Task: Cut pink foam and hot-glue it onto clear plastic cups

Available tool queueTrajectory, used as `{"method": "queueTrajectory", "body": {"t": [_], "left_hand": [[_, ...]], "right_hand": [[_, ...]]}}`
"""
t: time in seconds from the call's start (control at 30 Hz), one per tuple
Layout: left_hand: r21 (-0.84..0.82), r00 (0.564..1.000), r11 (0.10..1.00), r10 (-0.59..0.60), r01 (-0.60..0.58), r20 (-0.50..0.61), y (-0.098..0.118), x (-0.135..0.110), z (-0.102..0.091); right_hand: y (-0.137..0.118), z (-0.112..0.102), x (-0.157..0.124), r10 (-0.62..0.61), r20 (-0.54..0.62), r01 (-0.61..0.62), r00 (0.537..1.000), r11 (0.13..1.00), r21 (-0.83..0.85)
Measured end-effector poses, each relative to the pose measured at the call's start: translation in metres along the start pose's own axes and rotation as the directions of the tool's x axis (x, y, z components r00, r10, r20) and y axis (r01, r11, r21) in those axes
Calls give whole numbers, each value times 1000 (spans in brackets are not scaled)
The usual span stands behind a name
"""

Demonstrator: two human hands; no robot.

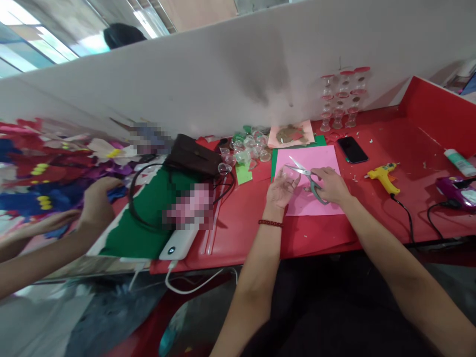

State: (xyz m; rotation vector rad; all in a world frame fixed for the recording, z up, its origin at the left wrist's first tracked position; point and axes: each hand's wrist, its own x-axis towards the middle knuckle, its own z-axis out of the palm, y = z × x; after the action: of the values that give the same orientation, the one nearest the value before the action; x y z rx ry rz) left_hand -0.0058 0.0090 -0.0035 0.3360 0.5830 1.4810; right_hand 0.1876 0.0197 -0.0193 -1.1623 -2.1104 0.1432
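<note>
Head view: right hand has its grip closed on the scissors, blades apart. They point at the clear plastic piece pinched in the left hand, over pink paper on the bench. Slick plastic could slip, and those blades sit close to the fingers!

Pink sheet flat on red counter. Over the sheet: right hand gripping scissors, blades open; left hand at the blade tips, fingers curled, contents unclear. Right of sheet: black phone, yellow glue gun. Left of sheet: clear cups. Far left: another person's hand.
</note>
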Motion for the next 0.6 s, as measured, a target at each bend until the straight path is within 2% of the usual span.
{"method": "queueTrajectory", "body": {"t": [0.27,0.6], "left_hand": [[13,998,1000,3,-3,60,0,1,-6],[66,998,997,30,-33,46,2,-4,-2]], "right_hand": [[-1,-1,0,-5,-19,7,1000,997,74],[-3,-4,1,-28,-11,29,1000,986,164]]}}
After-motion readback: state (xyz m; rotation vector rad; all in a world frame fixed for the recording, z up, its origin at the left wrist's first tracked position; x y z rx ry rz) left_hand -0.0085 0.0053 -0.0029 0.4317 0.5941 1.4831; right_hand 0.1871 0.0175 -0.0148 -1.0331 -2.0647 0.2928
